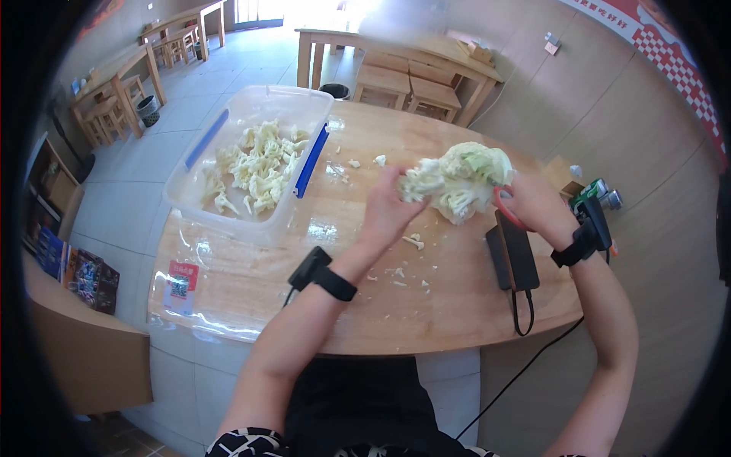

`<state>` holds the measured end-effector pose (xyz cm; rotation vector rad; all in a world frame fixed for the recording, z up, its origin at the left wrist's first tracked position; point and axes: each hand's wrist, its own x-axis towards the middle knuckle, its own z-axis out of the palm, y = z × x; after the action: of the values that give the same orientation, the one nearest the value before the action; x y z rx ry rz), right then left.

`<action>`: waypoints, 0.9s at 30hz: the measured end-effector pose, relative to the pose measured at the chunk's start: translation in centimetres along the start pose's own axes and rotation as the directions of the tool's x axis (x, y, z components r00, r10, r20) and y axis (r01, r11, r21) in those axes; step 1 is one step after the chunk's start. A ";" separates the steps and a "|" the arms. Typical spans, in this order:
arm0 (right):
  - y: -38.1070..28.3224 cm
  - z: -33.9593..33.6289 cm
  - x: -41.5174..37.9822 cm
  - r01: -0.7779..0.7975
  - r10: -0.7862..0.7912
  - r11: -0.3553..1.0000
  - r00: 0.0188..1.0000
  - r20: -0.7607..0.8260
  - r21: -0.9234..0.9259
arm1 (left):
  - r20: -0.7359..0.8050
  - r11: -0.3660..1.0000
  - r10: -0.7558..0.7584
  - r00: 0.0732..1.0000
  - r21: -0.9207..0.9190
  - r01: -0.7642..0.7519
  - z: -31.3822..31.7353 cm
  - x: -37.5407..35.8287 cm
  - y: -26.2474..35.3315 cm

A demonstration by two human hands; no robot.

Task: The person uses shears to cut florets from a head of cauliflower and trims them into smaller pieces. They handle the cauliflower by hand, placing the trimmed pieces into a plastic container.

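A large head of cauliflower [464,171] is above the wooden table [343,266], right of centre. My left hand [390,204] has its fingers closed around a floret at the head's left side. My right hand [537,204] grips red-handled scissors [509,209] at the head's right side; their blades are hidden by the cauliflower. Cut florets [259,167] lie in a clear plastic box [270,95] with blue latches at the left of the table. Small scraps [413,241] are scattered on the table between box and hands.
A black device [512,255] with a cable sits near my right wrist. Green cans [590,192] and a small cardboard box [560,177] are at the table's right edge. A red-and-white card [181,288] with a printed code lies at the front left.
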<state>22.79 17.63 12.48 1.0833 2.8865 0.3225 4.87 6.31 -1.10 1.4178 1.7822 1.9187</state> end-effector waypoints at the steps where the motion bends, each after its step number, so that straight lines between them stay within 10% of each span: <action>1: 0.0 -0.2 0.0 -0.023 0.022 0.999 1.000 0.016 0.045 | -0.010 1.000 -0.020 1.000 0.001 0.020 -1.2 0.0 0.2; 5: -1.8 -2.9 -3.2 0.050 -0.058 0.982 0.998 0.036 0.182 | 0.036 0.992 0.079 0.996 0.098 -0.082 -4.9 -0.3 1.4; 7: -2.8 -2.6 -5.9 -0.204 0.139 0.918 0.969 0.206 0.341 | 0.148 0.999 0.042 0.988 -0.033 -0.037 -6.2 -0.7 3.1; 11: -6.3 -0.7 -8.8 -0.423 0.183 0.457 0.906 0.382 0.783 | 0.194 0.986 0.138 0.971 0.063 -0.153 -7.8 -1.3 5.7; 13: -8.2 1.7 -8.4 -0.109 0.229 0.102 0.970 0.083 0.989 | 0.243 0.974 0.206 0.948 0.041 -0.222 -8.0 -1.4 6.0; 17: -11.2 3.8 -6.4 -0.073 0.202 -0.226 0.972 0.120 0.971 | 0.330 0.955 0.262 0.907 0.045 -0.292 -8.0 -2.1 5.5; 23: -12.7 5.2 -4.8 0.054 0.167 -0.377 0.986 0.011 0.925 | 0.202 0.955 0.295 0.934 -0.032 -0.295 -7.5 -2.5 4.9; 25: -12.6 5.2 -4.3 0.080 0.120 -0.438 0.992 -0.030 0.895 | 0.105 0.980 0.051 0.993 -0.196 -0.029 -7.1 -2.7 5.0; 27: -12.8 5.9 -4.1 0.067 0.127 -0.476 0.992 -0.007 0.877 | 0.265 0.987 0.128 0.956 -0.123 -0.098 -7.7 -2.0 4.0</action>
<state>18.27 6.66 3.93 0.8895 2.2703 -2.9745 2.32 -1.47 2.45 1.6837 1.4793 1.7391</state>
